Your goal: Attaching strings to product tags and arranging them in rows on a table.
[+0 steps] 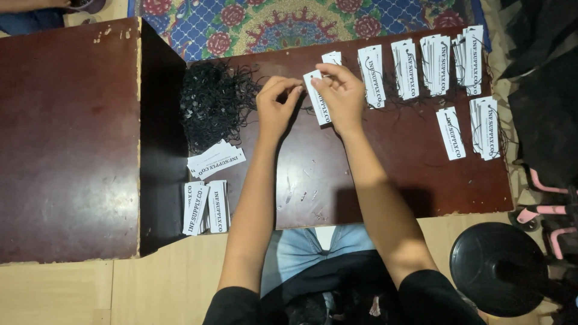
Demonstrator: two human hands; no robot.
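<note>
My right hand [342, 91] grips a white paper tag [316, 99] with dark print, held upright over the dark red low table [337, 180]. Just left of it, my left hand [275, 103] pinches a thin black string at the tag's upper end, fingers closed. A tangled heap of black strings [212, 103] lies to the left of my left hand. Another white tag [332, 58] lies just behind my hands.
Several stacks of strung tags [421, 66] line the table's far edge, with two more stacks [472, 126] at the right. Unstrung tags [208, 183] lie near the front left corner. A taller dark cabinet [66, 138] stands left; a black round stool [503, 268] sits at lower right.
</note>
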